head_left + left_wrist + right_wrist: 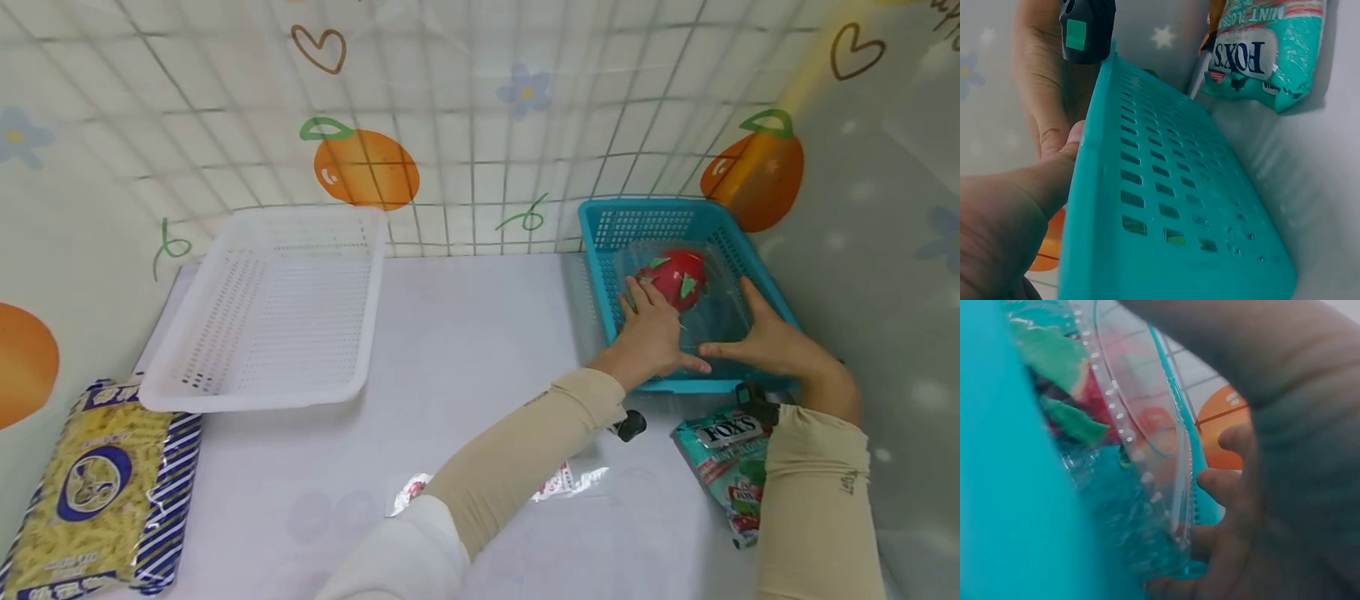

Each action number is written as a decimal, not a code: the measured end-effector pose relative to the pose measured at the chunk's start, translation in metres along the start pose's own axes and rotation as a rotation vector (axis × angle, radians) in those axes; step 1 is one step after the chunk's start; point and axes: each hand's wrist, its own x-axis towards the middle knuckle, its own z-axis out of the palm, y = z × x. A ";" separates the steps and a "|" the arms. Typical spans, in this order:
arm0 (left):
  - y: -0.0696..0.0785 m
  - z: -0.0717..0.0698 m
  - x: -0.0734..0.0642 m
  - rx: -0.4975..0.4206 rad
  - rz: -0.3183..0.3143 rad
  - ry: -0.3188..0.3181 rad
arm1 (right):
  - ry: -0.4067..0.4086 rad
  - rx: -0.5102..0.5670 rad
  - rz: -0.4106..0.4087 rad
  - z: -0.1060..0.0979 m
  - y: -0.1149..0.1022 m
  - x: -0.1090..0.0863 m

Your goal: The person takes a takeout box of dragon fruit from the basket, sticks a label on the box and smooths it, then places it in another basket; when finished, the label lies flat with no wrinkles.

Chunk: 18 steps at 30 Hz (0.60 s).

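A teal basket (654,209) stands at the right, and inside it lies a clear plastic package (722,317). A red item with green leaf shapes (684,275) shows through the plastic. My left hand (651,337) reaches over the basket's front with fingers spread and fingertips at the red item. On the right side my right hand (780,343) spreads its thumb and fingers over the package. Its fingertips meet the edge of the clear package (1166,487) in the right wrist view. The left wrist view has the basket's perforated wall (1160,181) beside my left thumb.
A white basket (262,400) stands at the left, beside a bag of pasta (93,500). Under the right forearm lies a green Fox's candy bag (723,467). A small clear and red wrapper (558,483) is partly hidden by the left sleeve. Patterned curtains enclose the table.
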 end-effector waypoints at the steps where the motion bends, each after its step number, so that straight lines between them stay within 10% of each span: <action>1: 0.000 0.000 0.001 -0.013 -0.009 -0.006 | -0.001 0.004 -0.001 0.000 0.000 0.000; 18: 0.010 0.013 0.007 -0.155 -0.066 0.031 | -0.034 0.027 0.014 -0.002 0.003 0.011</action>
